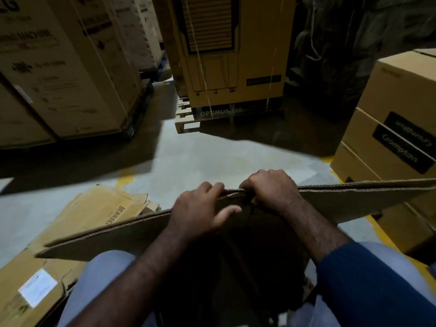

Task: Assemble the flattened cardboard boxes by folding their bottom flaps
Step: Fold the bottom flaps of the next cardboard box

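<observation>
The person is holding a cardboard box (pixel 113 233) upright between the knees, with its corrugated top edges meeting right under the hands. The left hand (pixel 203 208) is hooking its fingers over that edge, thumb sticking out loose. Just beside it, the right hand (pixel 271 192) is clenching tightly round the same edge. The box is looking partly opened and dark inside, and its bottom flaps are hidden, so folding probably remains. Flattened boxes (pixel 99 208) are lying on the concrete floor (pixel 188 156) to the left, apparently awaiting assembly.
</observation>
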The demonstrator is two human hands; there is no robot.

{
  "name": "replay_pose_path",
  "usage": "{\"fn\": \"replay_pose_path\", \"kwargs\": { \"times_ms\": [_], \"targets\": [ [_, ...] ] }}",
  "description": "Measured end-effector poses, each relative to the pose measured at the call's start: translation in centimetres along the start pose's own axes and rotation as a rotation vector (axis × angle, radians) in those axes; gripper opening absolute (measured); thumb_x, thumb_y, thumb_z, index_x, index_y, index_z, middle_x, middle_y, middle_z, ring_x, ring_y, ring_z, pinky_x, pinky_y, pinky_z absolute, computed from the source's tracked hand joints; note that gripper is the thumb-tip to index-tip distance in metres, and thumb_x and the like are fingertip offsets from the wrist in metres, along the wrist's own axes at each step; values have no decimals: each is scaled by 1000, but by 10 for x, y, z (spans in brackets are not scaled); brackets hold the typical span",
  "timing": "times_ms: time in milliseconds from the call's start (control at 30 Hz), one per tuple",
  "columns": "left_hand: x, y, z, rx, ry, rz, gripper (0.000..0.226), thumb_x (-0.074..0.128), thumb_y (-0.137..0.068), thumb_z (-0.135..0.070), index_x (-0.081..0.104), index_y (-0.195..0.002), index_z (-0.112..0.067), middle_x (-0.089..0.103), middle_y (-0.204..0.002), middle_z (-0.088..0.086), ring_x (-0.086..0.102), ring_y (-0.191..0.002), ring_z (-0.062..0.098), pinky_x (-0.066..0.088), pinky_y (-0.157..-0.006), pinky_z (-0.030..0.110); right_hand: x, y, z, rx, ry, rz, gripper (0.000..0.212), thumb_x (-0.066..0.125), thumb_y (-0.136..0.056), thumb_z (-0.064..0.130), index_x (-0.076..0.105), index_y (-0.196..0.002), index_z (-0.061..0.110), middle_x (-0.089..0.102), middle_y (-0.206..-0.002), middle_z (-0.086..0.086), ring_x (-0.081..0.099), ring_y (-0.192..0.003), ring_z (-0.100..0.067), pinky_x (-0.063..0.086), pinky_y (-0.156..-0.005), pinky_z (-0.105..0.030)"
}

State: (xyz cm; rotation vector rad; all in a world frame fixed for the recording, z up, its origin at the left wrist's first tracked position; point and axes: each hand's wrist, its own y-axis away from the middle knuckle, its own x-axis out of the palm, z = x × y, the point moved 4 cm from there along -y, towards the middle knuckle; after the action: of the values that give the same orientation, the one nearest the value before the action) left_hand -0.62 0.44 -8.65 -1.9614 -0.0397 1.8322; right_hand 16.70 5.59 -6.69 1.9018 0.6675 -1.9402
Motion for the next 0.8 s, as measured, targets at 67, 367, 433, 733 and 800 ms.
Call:
{"fn": "replay_pose_path", "kwargs": {
  "times_ms": [67, 367, 433, 733, 800],
  "targets": [
    [16, 2, -6, 74, -197, -45, 68, 70, -76, -63, 54, -129, -24, 65, -95, 2, 63, -62, 25, 47, -55, 33, -2, -2, 1, 13, -3, 14, 19, 69, -84, 33, 68, -103, 33, 68, -96, 1, 67, -92, -26, 36, -66, -32],
    [19, -20, 14, 284, -204, -235, 48, 74, -80, -60, 57, -80, -15, 59, -63, 1, 53, -38, 28, 34, -38, 27, 3, -10, -13, -82, -30, -193, 26, 79, -77, 46, 71, -95, 29, 69, -87, 5, 67, -85, -25, 41, -66, -33],
    [12, -24, 20, 240, -173, -259, 50, 53, -90, -66, 55, -80, -17, 61, -63, -1, 55, -40, 28, 30, -40, 25, 6, -10, -19, -133, -51, -399, 35, 85, -71, 52, 73, -93, 27, 70, -85, 5, 66, -86, -26, 44, -77, -38],
    [2, -30, 35, 160, -139, -303, 55, 41, -93, -69, 55, -78, -18, 60, -59, -1, 57, -41, 25, 31, -41, 24, 13, -13, -23, 157, -64, -740, 82, 79, -60, 76, 65, -129, 33, 44, -139, -9, 39, -118, -33, 39, -91, -46],
    [0, -29, 37, 150, -141, -315, 54, 44, -93, -68, 54, -76, -18, 60, -58, 0, 56, -40, 25, 27, -44, 23, 15, -14, -20, 172, -171, -736, 87, 90, -55, 65, 63, -129, 29, 41, -135, -8, 48, -112, -31, 54, -78, -45]
  ]
}}
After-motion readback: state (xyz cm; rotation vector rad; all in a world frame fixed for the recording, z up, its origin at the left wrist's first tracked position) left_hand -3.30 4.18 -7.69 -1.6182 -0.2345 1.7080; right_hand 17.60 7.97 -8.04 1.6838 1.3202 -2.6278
